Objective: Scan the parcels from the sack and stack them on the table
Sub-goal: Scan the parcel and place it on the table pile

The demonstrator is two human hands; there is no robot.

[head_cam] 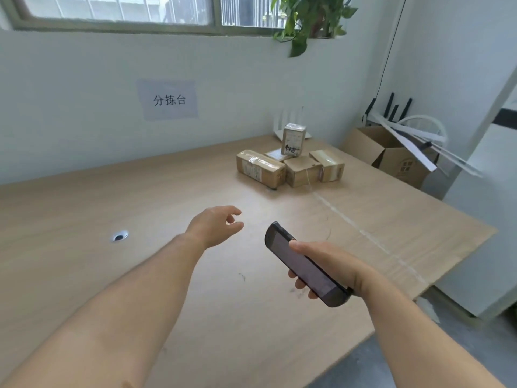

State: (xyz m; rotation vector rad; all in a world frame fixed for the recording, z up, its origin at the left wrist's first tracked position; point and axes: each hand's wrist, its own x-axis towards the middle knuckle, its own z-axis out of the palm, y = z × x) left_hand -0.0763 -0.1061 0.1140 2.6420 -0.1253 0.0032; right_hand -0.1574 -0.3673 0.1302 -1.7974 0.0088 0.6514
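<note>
We grip one scanner [303, 266] in our right hand [333, 264]; our left hand [214, 226] hovers with fingers loosely apart. Five parcels [292, 168] cluster near the table's [167, 197] far edge, open tabletop before them.

From my screen the desk [84, 275] reads as pale tan wood with a fine straight grain, crossed toward its right edge by a whitish streak [363, 233]. Near its left edge is a grommet [119, 236], grey-rimmed with a black centre. The parcels [302, 170] near the far right corner are brown cardboard under glossy clear tape, with white labels. I can make out a black scrawl on the upright parcel [293, 138]. The scanner [303, 264], over the near right part of the desk, is dark grey with a duller charcoal screen. On the pale blue-white wall [70, 93] the sign [168, 99] is light grey with black characters. The plant [305, 18] is green. Past the right edge, the open carton [400, 161] is plain brown.
</note>
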